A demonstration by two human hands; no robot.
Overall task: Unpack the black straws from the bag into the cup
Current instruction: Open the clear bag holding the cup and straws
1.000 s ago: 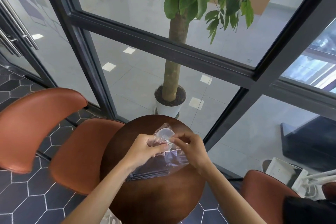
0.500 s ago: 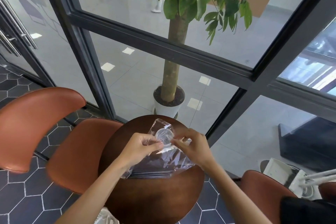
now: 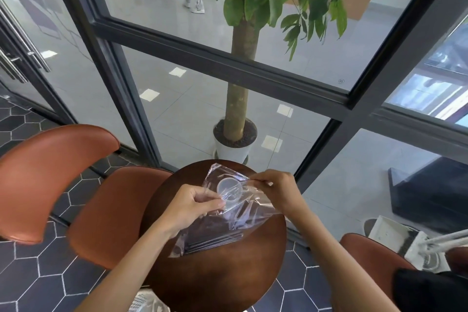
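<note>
A clear plastic bag (image 3: 235,213) lies lifted over the small round dark wooden table (image 3: 222,273). Black straws (image 3: 212,242) lie inside its lower end, near the table's middle. My left hand (image 3: 192,206) pinches the bag's near side at the opening. My right hand (image 3: 279,189) pinches the far side of the opening, so the top is pulled taut between them. A clear plastic cup (image 3: 229,189) stands on the table behind the bag and shows through the film between my hands.
Orange-brown chairs stand left of the table (image 3: 58,180) (image 3: 111,215) and at the right (image 3: 374,256). A glass wall with dark frames (image 3: 253,71) runs just behind the table, with a potted tree (image 3: 235,144) beyond it. White items (image 3: 405,243) sit at the far right.
My hands have moved apart, drawing the bag's top edge wider and tauter. The bag's upper end has lifted and spread; the straws stay at the lower end.
</note>
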